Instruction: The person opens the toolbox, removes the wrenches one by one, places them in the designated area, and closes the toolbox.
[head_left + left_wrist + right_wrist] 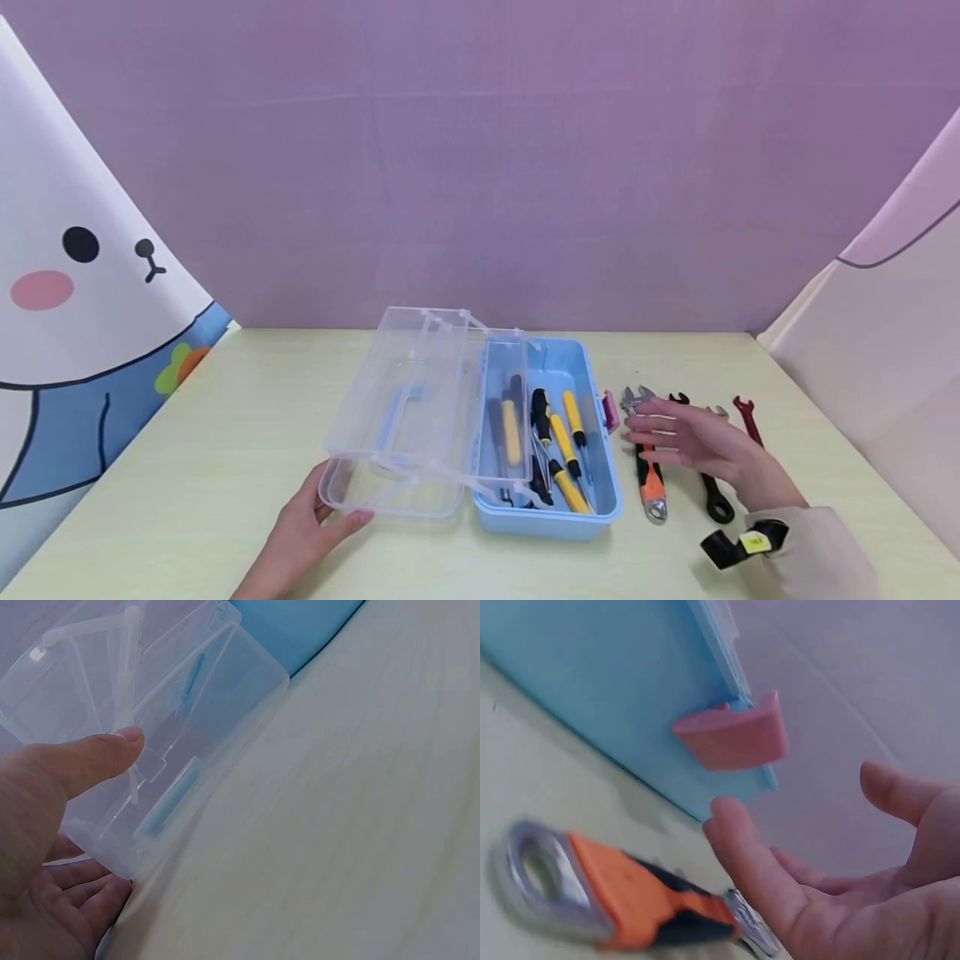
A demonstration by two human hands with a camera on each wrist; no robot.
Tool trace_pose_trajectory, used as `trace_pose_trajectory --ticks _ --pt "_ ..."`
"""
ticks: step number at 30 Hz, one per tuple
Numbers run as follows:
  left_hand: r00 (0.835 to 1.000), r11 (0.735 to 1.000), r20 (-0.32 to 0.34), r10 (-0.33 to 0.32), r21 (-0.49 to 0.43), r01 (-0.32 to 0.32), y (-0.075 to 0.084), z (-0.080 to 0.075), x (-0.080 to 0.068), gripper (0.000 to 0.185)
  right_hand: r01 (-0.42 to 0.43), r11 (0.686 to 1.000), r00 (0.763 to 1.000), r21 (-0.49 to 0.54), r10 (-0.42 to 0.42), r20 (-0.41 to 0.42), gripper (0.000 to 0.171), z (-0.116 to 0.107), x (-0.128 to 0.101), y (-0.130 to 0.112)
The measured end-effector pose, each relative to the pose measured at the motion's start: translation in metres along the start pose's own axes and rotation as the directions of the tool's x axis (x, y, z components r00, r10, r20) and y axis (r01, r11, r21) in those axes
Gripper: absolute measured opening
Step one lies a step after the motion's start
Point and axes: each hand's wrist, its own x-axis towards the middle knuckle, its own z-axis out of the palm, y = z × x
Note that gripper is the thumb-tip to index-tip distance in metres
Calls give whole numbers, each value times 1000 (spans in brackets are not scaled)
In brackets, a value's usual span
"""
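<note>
A blue toolbox (543, 525) stands on the table, its clear lid (427, 375) swung out to the left. My left hand (303, 521) holds the lid's near left corner; in the left wrist view, the thumb (101, 759) lies over the clear plastic and the other fingers are at its outer edge. Inside the box lie several screwdrivers with yellow or black handles (572, 412), some seen through the lid tray. Fingers extended and holding nothing, my right hand (701, 442) hovers over an orange-and-black adjustable wrench (651, 487), near the box's pink latch (735, 739).
Right of the box, a black wrench (718, 504) and a red wrench (748, 417) lie on the pale table (187, 467), partly hidden by my right hand and forearm. A purple cloth (480, 167) hangs behind the table; cartoon-printed cloth (75, 333) flanks the left side.
</note>
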Motion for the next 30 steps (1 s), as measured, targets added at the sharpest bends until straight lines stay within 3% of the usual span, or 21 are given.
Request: trace_pose_trajectory --ticks 3,8,13,21,30 --pt "1000 1000 2 5 -12 -5 0 1 0 82 -11 997 998 81 6 59 37 4 5 3" --pt "1000 1000 3 11 -7 -11 1 2 0 81 -8 997 997 81 2 73 31 11 11 6" --pt "1000 1000 6 -13 0 13 2 1 1 83 -10 997 999 70 7 51 26 20 18 6" --pt "999 999 18 -31 15 31 -1 -2 1 84 -36 999 998 13 37 -56 20 32 34 7" --pt "1000 999 14 -2 44 2 -3 -1 0 83 -33 996 999 83 32 18 22 38 47 16"
